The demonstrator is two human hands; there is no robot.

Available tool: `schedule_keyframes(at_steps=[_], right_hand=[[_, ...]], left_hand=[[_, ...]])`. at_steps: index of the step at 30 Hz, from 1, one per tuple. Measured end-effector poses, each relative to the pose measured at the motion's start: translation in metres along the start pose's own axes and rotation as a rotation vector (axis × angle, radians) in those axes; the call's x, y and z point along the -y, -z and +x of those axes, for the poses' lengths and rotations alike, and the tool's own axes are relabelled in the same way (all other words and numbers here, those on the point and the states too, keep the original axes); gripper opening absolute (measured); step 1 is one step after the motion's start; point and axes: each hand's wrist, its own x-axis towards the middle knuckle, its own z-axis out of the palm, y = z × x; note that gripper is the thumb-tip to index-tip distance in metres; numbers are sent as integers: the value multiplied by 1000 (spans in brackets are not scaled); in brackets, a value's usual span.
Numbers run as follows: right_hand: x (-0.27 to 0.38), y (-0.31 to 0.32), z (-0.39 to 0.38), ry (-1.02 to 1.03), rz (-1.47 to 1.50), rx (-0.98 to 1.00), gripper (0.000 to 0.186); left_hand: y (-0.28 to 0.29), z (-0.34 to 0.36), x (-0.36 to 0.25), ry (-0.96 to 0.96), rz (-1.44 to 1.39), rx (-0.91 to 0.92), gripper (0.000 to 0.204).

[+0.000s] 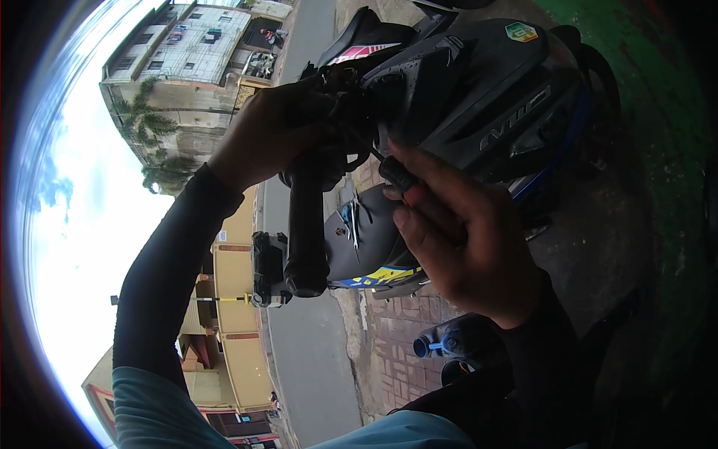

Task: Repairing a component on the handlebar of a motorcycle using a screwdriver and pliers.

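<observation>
My right hand [479, 243] is closed round a screwdriver [400, 178] with a black and red handle. Its thin shaft points up and left, toward the dark parts beside the scooter's handlebar [307, 232]. At the bar's control cluster, my left hand [273, 131] is closed over the dark fittings, its fingertips largely lost in shadow. Below it extends the black rubber grip. The black scooter body [486, 112] fills the upper right, with water drops on its panels. Whether the screwdriver's tip sits in a screw, I cannot tell.
Slim metal tools [353, 223] lie on the black seat [374, 243]. A dark blue jug [456, 338] stands on the brick paving [404, 359] at lower right. Past the scooter runs a grey road [307, 352], bordered by a yellow wall [238, 329] and buildings. Green flooring [636, 90] lies at right.
</observation>
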Motion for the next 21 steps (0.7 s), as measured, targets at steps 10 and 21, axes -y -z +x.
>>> schedule_keyframes(at_steps=[10,21], right_hand=[[-2,2,17,18,-219,155,47],[-5,4,14,200,-277,83,44]], left_hand=[[-2,-6,-3,11,3,-7,47],[-2,-3,3,-1,4,0,51]])
